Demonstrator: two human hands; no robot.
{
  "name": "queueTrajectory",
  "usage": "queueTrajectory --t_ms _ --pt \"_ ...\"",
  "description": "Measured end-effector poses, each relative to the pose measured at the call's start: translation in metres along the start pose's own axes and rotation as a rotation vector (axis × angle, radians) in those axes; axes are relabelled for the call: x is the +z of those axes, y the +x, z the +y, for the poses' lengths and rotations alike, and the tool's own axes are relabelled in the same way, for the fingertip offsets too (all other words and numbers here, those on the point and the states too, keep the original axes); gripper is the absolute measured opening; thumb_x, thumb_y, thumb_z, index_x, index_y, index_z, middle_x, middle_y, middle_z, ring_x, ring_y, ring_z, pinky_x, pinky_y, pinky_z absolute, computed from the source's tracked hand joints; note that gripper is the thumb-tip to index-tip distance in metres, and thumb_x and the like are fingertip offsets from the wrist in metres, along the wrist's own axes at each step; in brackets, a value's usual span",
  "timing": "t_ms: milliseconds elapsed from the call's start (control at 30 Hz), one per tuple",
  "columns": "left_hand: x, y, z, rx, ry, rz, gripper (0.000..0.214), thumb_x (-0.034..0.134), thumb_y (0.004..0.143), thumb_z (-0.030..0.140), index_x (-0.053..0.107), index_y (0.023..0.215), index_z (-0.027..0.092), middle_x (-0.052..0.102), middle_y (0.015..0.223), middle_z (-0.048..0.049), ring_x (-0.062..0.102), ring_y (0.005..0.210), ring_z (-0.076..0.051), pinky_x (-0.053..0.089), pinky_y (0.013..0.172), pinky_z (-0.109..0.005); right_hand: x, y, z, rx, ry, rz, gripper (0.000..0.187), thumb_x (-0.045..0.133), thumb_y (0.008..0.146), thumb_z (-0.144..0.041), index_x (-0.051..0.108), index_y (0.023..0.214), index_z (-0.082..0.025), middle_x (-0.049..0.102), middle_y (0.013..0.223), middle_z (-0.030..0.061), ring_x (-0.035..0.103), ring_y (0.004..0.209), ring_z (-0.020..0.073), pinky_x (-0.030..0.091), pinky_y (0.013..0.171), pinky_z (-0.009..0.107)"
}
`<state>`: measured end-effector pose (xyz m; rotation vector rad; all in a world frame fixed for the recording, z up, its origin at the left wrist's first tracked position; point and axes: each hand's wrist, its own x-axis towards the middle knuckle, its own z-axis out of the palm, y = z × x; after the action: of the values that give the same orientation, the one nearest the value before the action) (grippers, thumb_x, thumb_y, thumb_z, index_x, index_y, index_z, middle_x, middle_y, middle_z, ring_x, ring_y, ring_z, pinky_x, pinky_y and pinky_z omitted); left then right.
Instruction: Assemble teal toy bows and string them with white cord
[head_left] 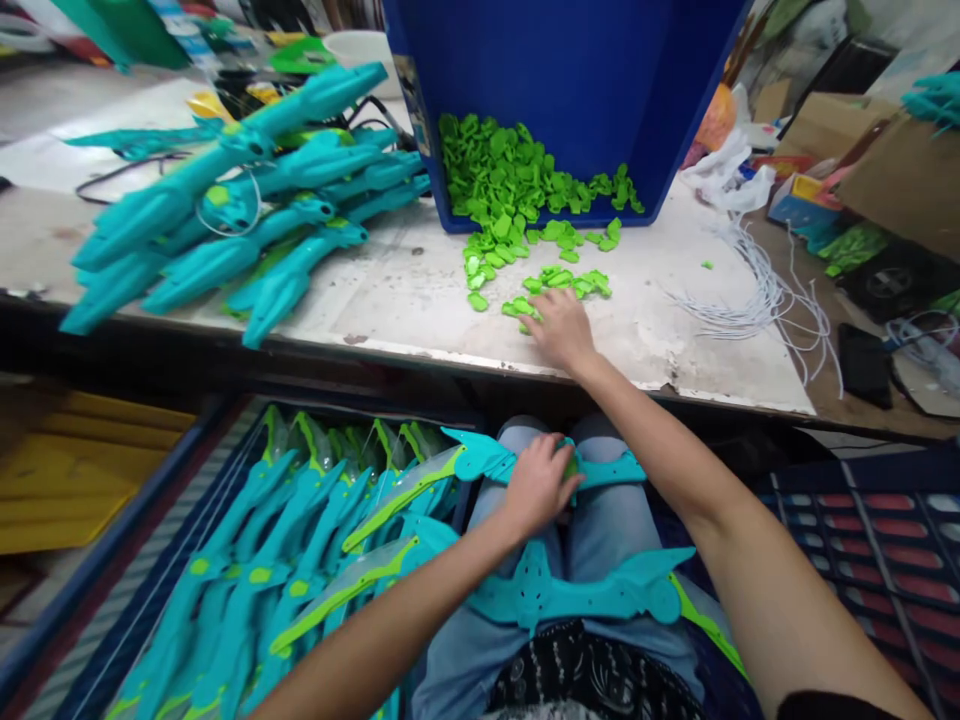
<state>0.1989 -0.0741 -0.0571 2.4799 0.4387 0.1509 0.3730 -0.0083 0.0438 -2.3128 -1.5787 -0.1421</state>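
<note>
My left hand (541,487) is closed over the middle of a turquoise winged plastic toy part (480,458) lying across my knees, with a bit of green showing by the fingers. Nearer my body, a second turquoise winged part (570,598) with green-edged clear wings rests on my lap. My right hand (561,328) reaches onto the table, fingers apart and touching small bright green plastic pieces (555,280). Whether a piece is between those fingers is hidden. More green pieces (510,175) spill from a blue bin (577,80) tipped on its side.
Turquoise parts, some tied in bundles (225,200), are heaped on the white table (420,290). A crate (82,640) of finished-looking turquoise and green parts (255,560) stands at my left. White cords (750,290) lie at the table's right, beside a dark grid crate (862,560) below.
</note>
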Motion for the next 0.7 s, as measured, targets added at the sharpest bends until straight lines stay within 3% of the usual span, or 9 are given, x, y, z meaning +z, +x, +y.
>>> queueTrajectory --t_ms 100,200,267,333,467,600,700 --pt "0.011 -0.017 0.002 0.058 0.147 -0.121 0.067 0.068 0.080 0.032 0.040 0.138 0.016 0.037 0.147 -0.0220 0.043 0.129 -0.037 0.039 0.102 -0.054 0.011 0.042 -0.008 0.034 -0.063 -0.109 0.027 0.051 0.091 -0.025 0.068 0.105 -0.009 0.064 0.113 0.0181 0.052 0.111 0.0305 0.039 0.096 0.041" --pt "0.010 -0.018 -0.005 0.072 0.206 -0.210 0.061 0.057 0.084 0.016 0.035 0.142 0.016 0.033 0.151 -0.0226 0.052 0.122 -0.034 0.043 0.097 -0.050 0.009 0.045 -0.002 0.126 0.018 -0.100 0.032 0.046 0.089 -0.014 0.064 0.116 -0.011 0.068 0.107 0.0144 0.059 0.103 0.0257 0.043 0.092 0.037" --pt "0.000 -0.012 -0.008 0.094 0.163 -0.231 0.056 0.054 0.086 0.018 0.038 0.139 0.017 0.037 0.149 -0.0210 0.055 0.118 -0.031 0.045 0.095 -0.047 0.000 0.028 0.011 0.200 0.146 -0.032 0.039 0.047 0.088 -0.013 0.060 0.124 -0.016 0.071 0.103 0.0084 0.063 0.096 0.0210 0.045 0.089 0.033" --pt "-0.013 -0.002 -0.010 0.114 0.065 -0.248 0.052 0.056 0.085 0.027 0.044 0.135 0.017 0.049 0.139 -0.0183 0.057 0.115 -0.029 0.046 0.095 -0.043 -0.010 0.001 0.028 0.283 0.259 0.001 0.036 0.051 0.085 -0.017 0.063 0.119 -0.019 0.072 0.095 0.0036 0.065 0.090 0.0178 0.047 0.086 0.029" --pt "-0.037 0.028 -0.015 0.075 -0.129 -0.367 0.035 0.055 0.082 0.040 0.065 0.106 0.016 0.068 0.096 -0.0096 0.063 0.090 -0.024 0.047 0.079 -0.030 -0.021 -0.058 0.058 0.402 0.250 -0.002 0.026 0.053 0.083 -0.025 0.070 0.102 -0.019 0.071 0.084 0.0026 0.065 0.082 0.0181 0.048 0.081 0.029" --pt "-0.037 0.060 -0.022 -0.036 -0.345 -0.619 0.036 0.054 0.078 0.049 0.068 0.078 0.016 0.063 0.069 -0.0017 0.057 0.068 -0.018 0.038 0.060 -0.024 -0.020 -0.087 0.075 0.290 0.078 0.058 0.024 0.053 0.085 -0.030 0.070 0.095 -0.016 0.068 0.097 0.0113 0.060 0.094 0.0242 0.046 0.088 0.036" --pt "-0.026 0.074 -0.028 -0.121 -0.444 -0.640 0.035 0.058 0.073 0.050 0.067 0.073 0.016 0.062 0.066 0.0004 0.053 0.067 -0.016 0.036 0.060 -0.023 -0.019 -0.089 0.088 0.174 0.086 0.094 0.029 0.056 0.084 -0.032 0.068 0.102 -0.013 0.066 0.110 0.0151 0.056 0.106 0.0266 0.043 0.095 0.039"
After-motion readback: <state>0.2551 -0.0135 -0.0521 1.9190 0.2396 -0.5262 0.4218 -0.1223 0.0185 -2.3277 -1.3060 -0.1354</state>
